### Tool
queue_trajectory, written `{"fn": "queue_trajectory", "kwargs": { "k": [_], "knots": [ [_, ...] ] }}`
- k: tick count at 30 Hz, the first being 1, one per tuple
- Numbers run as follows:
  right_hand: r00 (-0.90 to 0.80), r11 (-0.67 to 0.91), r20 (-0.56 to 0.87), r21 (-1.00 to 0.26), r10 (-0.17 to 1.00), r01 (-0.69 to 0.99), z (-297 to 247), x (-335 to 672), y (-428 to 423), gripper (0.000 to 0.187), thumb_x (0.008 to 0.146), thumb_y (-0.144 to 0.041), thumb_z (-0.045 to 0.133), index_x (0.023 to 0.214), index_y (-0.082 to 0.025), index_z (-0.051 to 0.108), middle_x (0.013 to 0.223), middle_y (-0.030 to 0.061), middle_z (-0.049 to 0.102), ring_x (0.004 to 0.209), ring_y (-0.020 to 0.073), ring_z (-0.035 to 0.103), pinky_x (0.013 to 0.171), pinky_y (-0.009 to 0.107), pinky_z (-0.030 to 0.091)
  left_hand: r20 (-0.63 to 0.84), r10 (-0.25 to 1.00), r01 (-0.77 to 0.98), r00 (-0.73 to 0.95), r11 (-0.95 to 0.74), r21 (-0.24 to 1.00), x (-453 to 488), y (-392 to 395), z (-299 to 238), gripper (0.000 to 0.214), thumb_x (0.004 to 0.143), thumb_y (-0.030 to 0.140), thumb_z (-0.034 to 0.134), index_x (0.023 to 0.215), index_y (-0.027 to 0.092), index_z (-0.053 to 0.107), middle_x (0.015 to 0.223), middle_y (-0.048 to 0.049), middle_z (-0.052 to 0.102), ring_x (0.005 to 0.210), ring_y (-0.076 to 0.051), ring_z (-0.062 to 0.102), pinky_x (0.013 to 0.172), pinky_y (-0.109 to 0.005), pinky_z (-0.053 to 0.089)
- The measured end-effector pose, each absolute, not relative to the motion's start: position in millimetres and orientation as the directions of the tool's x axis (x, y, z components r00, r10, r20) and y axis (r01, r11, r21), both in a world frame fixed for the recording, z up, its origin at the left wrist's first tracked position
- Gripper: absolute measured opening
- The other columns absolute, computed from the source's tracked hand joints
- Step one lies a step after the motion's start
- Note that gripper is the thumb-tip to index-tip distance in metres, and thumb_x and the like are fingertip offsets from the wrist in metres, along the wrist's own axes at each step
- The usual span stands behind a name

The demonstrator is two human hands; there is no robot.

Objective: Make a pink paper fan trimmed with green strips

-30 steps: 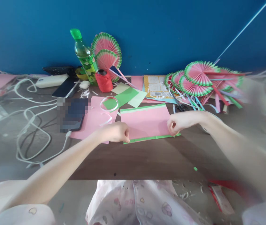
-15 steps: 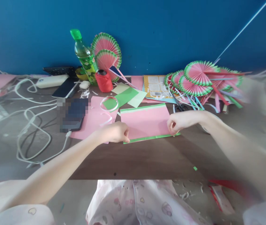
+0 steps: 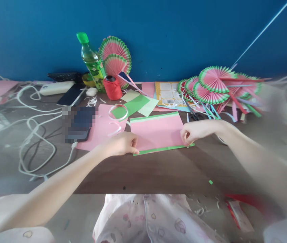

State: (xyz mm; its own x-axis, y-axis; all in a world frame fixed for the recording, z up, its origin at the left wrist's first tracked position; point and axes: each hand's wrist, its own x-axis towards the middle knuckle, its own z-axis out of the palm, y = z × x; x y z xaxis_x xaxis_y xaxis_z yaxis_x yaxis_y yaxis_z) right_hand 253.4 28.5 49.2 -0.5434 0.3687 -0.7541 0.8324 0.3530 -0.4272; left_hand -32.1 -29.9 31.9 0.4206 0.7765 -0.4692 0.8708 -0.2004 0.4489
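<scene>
A pink paper sheet with green strips along its near and far edges (image 3: 158,131) lies flat on the dark wooden table (image 3: 158,172). My left hand (image 3: 122,143) pinches its near left corner with curled fingers. My right hand (image 3: 194,132) pinches the near right corner the same way. A second pink sheet (image 3: 100,130) lies to the left, partly under my left hand. A clear tape ring (image 3: 117,112) rests on green paper just beyond.
Finished pink-and-green paper fans (image 3: 213,84) pile up at the back right, two more (image 3: 115,55) lean on the blue wall beside a green bottle (image 3: 91,60) and a red thread spool (image 3: 112,87). Phones (image 3: 79,125) and white cables (image 3: 32,135) fill the left side.
Almost nothing has moved. Both hands stay pinched on the sheet's near corners; my left hand has shifted very slightly.
</scene>
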Motion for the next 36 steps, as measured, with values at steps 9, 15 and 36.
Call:
{"fn": "queue_trajectory", "kwargs": {
  "k": [9,15,36],
  "knots": [
    [-0.563,0.379,-0.729,-0.431,0.389,0.819,51.9,253.5,26.4,0.035,0.069,-0.047,0.055,0.064,-0.013,0.062,0.064,0.003,0.06,0.059,0.0123,0.051,0.057,0.024,0.034,-0.463,0.782,0.864,0.418,-0.184,0.468,-32.4,-33.8,32.1,0.027,0.065,0.038,0.062,0.062,0.019,0.043,0.061,0.0043,0.049,0.057,-0.012,0.046,0.051,-0.024,0.027],
    [-0.564,0.396,-0.714,-0.417,0.415,0.818,49.0,252.4,24.0,0.031,0.069,-0.044,0.054,0.061,-0.014,0.06,0.058,0.0011,0.056,0.054,0.0108,0.046,0.054,0.024,0.031,-0.474,0.779,0.866,0.41,-0.17,0.47,-31.6,-33.7,32.2,0.027,0.065,0.038,0.061,0.061,0.019,0.042,0.06,0.0043,0.049,0.056,-0.012,0.046,0.052,-0.024,0.027],
    [-0.536,0.402,-0.69,-0.368,0.486,0.838,46.9,251.0,20.0,0.024,0.067,-0.036,0.054,0.058,-0.015,0.062,0.054,0.0005,0.055,0.051,0.0105,0.044,0.052,0.024,0.03,-0.468,0.783,0.862,0.409,-0.164,0.479,-32.5,-34.7,30.8,0.026,0.065,0.038,0.062,0.062,0.02,0.043,0.061,0.0035,0.052,0.057,-0.012,0.047,0.052,-0.025,0.028]
  ]
}}
